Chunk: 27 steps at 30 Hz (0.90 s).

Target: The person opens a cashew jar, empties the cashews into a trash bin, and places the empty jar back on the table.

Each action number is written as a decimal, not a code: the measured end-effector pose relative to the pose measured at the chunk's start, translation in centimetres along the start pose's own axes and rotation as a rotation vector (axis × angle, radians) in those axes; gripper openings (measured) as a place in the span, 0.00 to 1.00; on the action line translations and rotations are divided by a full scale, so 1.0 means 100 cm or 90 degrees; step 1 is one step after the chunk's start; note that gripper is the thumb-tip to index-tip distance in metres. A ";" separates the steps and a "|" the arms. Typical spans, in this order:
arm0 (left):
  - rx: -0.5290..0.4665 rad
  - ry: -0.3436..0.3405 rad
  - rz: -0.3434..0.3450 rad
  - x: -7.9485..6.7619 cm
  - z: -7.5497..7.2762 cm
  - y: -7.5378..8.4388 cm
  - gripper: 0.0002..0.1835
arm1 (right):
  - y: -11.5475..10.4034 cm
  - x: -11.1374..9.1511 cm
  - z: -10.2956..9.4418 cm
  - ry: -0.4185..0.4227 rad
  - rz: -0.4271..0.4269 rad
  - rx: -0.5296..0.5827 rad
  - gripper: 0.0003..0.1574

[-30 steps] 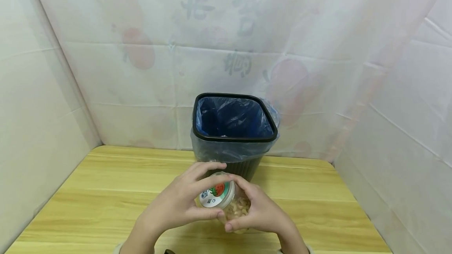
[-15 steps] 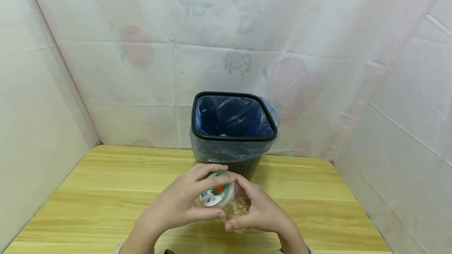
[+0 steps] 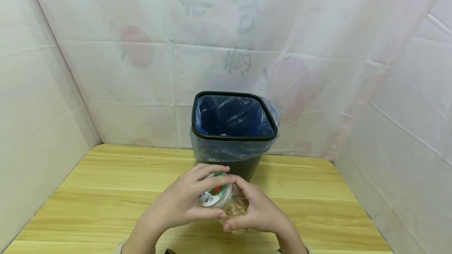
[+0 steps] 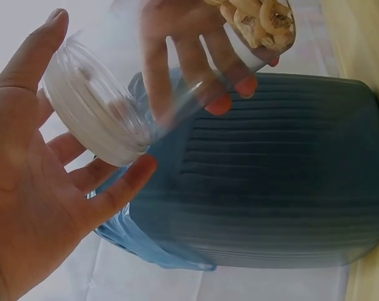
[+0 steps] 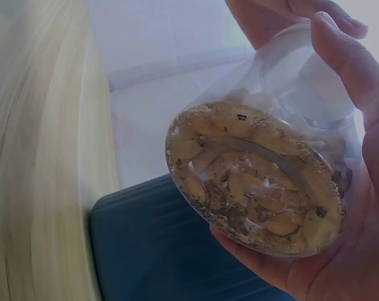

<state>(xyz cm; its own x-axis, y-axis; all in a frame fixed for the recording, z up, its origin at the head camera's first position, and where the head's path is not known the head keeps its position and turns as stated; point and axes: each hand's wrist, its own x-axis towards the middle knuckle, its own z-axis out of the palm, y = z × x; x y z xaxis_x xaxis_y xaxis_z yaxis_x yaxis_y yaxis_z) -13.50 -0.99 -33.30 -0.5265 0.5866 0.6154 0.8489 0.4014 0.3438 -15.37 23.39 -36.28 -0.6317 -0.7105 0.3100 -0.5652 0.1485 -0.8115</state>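
Wrists angled inward, the left hand (image 3: 178,201) grips the lid (image 3: 224,199) and the right hand (image 3: 261,209) the tilted clear jar (image 3: 236,207), near the lined bin (image 3: 243,169), the label (image 3: 211,200) partly covered.

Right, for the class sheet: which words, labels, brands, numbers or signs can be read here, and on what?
None can be read with certainty.
Lid: a few characters, too small and blurred to read.
Cloth: large grey characters, too faint to read.
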 end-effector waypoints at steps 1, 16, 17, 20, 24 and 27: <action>0.000 0.001 0.003 0.000 0.000 0.000 0.34 | 0.000 0.000 0.000 0.000 -0.002 0.000 0.57; -0.011 0.031 0.017 0.002 0.001 0.000 0.32 | 0.001 0.002 0.002 0.004 -0.010 0.006 0.58; -0.011 0.033 0.018 0.002 0.001 0.000 0.32 | 0.001 0.002 0.002 0.005 -0.014 0.005 0.58; -0.010 0.042 0.022 0.002 0.002 -0.001 0.31 | 0.001 0.003 0.002 0.006 -0.023 0.003 0.57; -0.006 0.056 0.030 0.003 0.002 -0.002 0.30 | 0.000 0.003 0.003 0.005 -0.024 0.010 0.58; -0.006 0.066 0.038 0.004 0.003 -0.002 0.28 | -0.001 0.002 0.004 0.008 -0.019 0.005 0.58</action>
<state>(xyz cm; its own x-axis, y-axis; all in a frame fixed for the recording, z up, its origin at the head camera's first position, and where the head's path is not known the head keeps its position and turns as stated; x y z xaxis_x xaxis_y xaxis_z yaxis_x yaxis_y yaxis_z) -13.87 -0.66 -33.35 -0.4677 0.5338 0.7045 0.8795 0.3606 0.3106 -15.28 22.94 -36.32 -0.6206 -0.7063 0.3407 -0.5800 0.1210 -0.8056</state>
